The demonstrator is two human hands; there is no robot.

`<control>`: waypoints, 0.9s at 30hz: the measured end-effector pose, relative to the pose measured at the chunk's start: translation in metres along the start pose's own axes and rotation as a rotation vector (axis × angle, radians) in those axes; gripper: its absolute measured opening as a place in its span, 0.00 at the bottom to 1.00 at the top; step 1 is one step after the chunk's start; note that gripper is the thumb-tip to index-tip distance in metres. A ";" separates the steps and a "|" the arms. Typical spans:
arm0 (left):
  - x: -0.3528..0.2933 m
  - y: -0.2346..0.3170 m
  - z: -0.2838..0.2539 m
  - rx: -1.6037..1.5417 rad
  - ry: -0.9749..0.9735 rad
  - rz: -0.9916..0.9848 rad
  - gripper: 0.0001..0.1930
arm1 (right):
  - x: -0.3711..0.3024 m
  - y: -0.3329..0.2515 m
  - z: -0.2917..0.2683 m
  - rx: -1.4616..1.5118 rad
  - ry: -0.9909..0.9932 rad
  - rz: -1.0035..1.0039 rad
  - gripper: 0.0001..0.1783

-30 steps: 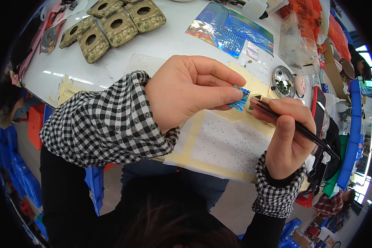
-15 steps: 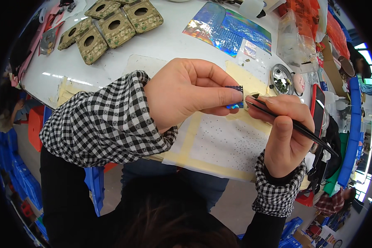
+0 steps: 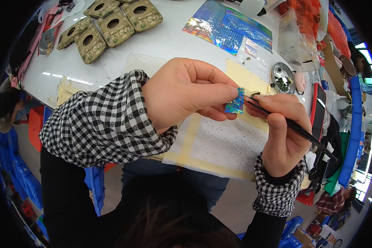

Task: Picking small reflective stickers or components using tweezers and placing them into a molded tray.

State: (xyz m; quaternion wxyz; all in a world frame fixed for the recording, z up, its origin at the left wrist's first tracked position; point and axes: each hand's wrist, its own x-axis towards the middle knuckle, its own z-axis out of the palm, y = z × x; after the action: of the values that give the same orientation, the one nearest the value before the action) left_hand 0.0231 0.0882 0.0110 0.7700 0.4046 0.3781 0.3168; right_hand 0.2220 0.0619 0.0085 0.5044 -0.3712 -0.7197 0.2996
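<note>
Between thumb and fingers my left hand (image 3: pixel 194 93) pinches a small piece of holographic film (image 3: pixel 234 103), shiny blue-green. My right hand (image 3: pixel 283 128) grips black tweezers (image 3: pixel 304 131); their tips reach the film's right edge, though whether they grasp it is too small to tell. Under both hands lies a white sheet (image 3: pixel 223 140) strewn with many tiny dark specks and edged with yellowish tape. Beyond my right hand stands a round metal dish (image 3: pixel 282 78) holding small dark green bits.
Camouflage-patterned cases (image 3: pixel 113 27) with oval holes lie at the far left. Larger holographic sheets (image 3: pixel 223 27) are at the back. A red-edged phone-like device (image 3: pixel 317 108), clear plastic bags (image 3: pixel 295 37) and a pink round item (image 3: pixel 300 82) crowd the right side. Blue plastic stools (image 3: pixel 95 188) stand below.
The film piece in my left hand has turned, showing more of its shiny blue-green face. The tweezers' tips have moved slightly left, up to its edge.
</note>
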 end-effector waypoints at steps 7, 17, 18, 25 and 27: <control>0.000 -0.001 0.000 -0.010 0.002 0.010 0.11 | 0.001 0.000 0.001 -0.011 0.001 0.003 0.06; 0.000 -0.002 -0.001 0.022 -0.015 0.048 0.11 | 0.001 0.000 0.001 -0.006 0.006 0.003 0.06; 0.000 -0.002 -0.001 0.029 -0.018 0.056 0.11 | 0.001 0.000 0.001 -0.008 0.007 -0.001 0.06; -0.001 -0.001 0.000 0.057 -0.023 0.076 0.11 | 0.000 -0.001 0.000 0.039 -0.005 0.051 0.07; -0.001 -0.001 0.001 0.054 -0.025 0.075 0.10 | 0.000 -0.002 0.000 0.093 0.002 0.085 0.07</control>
State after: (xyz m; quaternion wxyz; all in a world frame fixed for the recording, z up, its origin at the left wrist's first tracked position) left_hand 0.0233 0.0867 0.0105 0.7510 0.4433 0.3614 0.3300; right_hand 0.2216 0.0610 0.0098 0.5085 -0.3779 -0.6882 0.3536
